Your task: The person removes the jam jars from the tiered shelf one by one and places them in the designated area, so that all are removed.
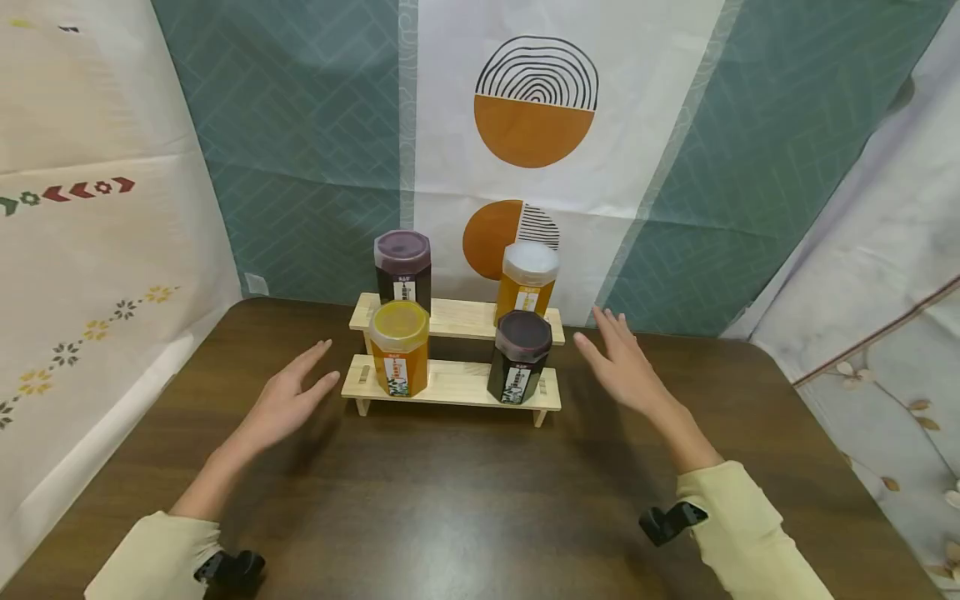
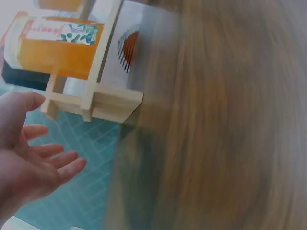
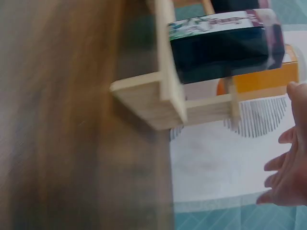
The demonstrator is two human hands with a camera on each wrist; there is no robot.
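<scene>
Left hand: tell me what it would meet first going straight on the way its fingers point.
Probably the left end of the upper shelf, by the head view. Height is unclear: if the left hand is above that shelf, the dark jar on it may come first.

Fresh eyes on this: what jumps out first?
Probably the two dark jars and two orange jars, set crosswise on a two-step wooden rack near the far edge of the table. Next, the bold orange-and-striped circles on the cloth behind. Then the left hand and right hand, one on each side of the rack, both holding nothing.
</scene>
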